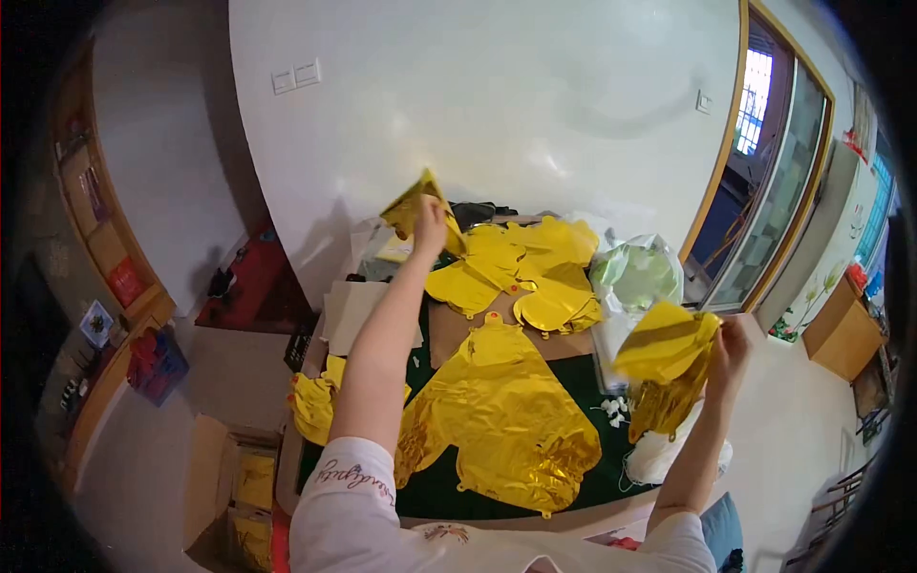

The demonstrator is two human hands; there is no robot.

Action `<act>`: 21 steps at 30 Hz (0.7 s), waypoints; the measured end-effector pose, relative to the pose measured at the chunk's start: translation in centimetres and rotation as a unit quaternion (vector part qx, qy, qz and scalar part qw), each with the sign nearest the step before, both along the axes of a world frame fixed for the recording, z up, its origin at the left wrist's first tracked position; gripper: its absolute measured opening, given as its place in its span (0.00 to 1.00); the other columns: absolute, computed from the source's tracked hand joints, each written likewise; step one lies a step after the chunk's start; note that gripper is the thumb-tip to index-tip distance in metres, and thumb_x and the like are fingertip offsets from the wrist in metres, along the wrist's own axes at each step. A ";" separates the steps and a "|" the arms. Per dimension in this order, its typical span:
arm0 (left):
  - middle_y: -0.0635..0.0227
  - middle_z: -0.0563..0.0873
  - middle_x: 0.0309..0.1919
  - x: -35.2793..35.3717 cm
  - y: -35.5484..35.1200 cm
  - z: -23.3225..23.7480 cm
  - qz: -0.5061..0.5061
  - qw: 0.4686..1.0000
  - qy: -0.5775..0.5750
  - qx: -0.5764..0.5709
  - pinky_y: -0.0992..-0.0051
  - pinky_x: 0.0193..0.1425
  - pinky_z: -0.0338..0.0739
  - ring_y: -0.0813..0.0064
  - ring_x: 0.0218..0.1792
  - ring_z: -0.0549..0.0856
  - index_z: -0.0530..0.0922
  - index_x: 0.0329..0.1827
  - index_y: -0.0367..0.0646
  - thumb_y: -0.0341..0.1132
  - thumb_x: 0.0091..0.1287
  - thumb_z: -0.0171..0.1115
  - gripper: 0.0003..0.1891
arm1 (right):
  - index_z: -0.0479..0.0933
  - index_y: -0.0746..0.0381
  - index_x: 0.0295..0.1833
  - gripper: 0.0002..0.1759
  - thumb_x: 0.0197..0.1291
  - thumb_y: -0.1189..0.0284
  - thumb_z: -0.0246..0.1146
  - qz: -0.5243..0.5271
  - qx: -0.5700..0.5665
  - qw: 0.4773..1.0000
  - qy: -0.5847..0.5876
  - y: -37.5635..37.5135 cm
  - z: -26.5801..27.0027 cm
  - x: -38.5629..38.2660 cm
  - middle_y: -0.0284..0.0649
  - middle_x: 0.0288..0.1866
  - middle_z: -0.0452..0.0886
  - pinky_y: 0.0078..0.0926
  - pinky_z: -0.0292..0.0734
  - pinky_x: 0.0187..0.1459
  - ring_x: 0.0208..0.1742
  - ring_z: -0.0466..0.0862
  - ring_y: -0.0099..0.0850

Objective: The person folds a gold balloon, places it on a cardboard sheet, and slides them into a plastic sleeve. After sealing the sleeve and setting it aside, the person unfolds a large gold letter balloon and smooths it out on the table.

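My left hand (430,227) is raised over the far side of the table, closed on a flat gold foil balloon (405,207). Out to the right, my right hand (730,353) grips another gold foil balloon (666,355) by its edge, and it hangs folded and slightly blurred. Between my arms lies a large uninflated gold foil balloon (506,406), spread on the dark green tabletop (570,380). Behind it, several more flat gold balloons (544,258) are piled on brown cardboard (449,336). Crumpled gold foil (313,406) sits by my left arm.
A clear plastic bag (638,272) with greenish contents stands at the back right. Small white pieces (614,411) and a white bag (659,458) lie near the right edge. On the floor at left is an open cardboard box (212,477) with gold packets. A wall (478,105) rises behind the table.
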State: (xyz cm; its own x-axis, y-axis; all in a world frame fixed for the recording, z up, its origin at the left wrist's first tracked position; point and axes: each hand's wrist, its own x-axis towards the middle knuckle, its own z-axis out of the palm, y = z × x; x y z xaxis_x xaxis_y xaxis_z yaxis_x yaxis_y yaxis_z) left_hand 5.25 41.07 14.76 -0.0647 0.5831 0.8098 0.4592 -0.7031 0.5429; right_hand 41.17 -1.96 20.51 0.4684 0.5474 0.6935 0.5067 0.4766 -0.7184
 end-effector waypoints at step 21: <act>0.55 0.57 0.74 0.3 -12.1 -2.0 -0.242 0.883 0.348 -0.199 0.63 0.75 0.56 0.60 0.75 0.56 0.53 0.75 0.47 0.46 0.53 0.72 0.48 | 0.76 0.66 0.38 0.03 0.60 0.78 0.62 0.172 -0.043 0.980 0.092 3.2 3.0 -8.8 0.32 0.35 0.81 0.14 0.72 0.38 0.35 0.78 0.17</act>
State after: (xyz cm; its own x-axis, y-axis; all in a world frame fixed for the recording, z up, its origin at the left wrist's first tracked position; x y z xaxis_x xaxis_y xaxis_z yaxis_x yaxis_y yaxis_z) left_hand 5.51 29.02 12.80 0.7034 0.6536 0.2795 0.4770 -0.7255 0.4961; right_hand 32.33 1.23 23.54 0.3591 0.7479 0.5583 0.1844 0.5295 -0.8280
